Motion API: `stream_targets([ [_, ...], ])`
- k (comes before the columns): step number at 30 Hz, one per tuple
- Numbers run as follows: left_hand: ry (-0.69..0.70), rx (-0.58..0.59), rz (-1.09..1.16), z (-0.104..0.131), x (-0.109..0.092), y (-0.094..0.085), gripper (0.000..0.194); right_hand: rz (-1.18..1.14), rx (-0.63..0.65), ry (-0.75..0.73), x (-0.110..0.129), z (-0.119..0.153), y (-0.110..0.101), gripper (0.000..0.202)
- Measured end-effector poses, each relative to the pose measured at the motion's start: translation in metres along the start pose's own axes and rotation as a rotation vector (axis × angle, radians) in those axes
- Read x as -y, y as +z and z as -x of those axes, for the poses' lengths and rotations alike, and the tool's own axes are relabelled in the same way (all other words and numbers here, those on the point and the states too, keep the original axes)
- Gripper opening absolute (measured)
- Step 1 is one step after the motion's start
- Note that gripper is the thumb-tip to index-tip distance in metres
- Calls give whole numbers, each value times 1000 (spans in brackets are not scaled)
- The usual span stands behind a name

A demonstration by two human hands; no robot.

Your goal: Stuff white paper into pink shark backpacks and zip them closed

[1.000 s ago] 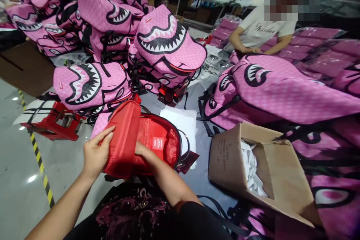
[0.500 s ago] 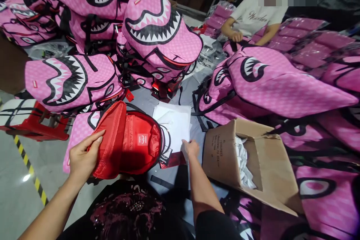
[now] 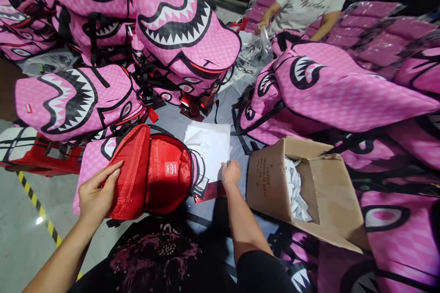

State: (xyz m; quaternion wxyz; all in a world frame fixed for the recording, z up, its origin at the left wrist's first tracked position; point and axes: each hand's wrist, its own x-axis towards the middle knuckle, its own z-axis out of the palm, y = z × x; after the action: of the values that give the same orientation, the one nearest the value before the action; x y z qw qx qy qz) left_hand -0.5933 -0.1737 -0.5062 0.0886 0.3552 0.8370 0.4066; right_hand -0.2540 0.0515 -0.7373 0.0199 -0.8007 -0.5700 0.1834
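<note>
An unzipped pink backpack [image 3: 90, 159] lies on the grey table, its red lining [image 3: 161, 174] showing with a small white label. My left hand [image 3: 99, 190] pinches the edge of its opened red flap. My right hand [image 3: 231, 172] is closed at the right edge of a stack of white sheets [image 3: 209, 146]; whether it grips a sheet is too small to make out. Between the bag and that hand lie a dark red glossy piece [image 3: 210, 193] and a black-and-white tag [image 3: 200, 187].
An open cardboard box [image 3: 264, 183] holding crumpled white paper stands to the right. Pink shark-print backpacks [image 3: 182, 23] are piled at the back, left and right. Across the table a person in a white shirt [image 3: 305, 2] handles clear plastic. A red stool [image 3: 51, 158] is at left.
My right hand has curled its fingers in at the edge of the white sheets. The other person's hand has moved left and lifted clear plastic. The camera view has shifted slightly.
</note>
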Motion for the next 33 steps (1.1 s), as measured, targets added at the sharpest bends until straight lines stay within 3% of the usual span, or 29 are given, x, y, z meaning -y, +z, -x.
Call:
stream_targets([
  [5,25,11,4,2,3,1,30,15,114,15,0,-6,4,23],
  [15,46,28,25,3,8,2,30,68,22,-122,-1,10,11,30],
  [22,66,41,12,4,5,2,29,62,-115,-213,1,18,12,38],
  [30,106,59,28,4,8,3,27,3,-227,-355,-2,24,10,25],
  [33,123,60,23,4,11,4,27,-128,-115,-389,5,27,10,20],
])
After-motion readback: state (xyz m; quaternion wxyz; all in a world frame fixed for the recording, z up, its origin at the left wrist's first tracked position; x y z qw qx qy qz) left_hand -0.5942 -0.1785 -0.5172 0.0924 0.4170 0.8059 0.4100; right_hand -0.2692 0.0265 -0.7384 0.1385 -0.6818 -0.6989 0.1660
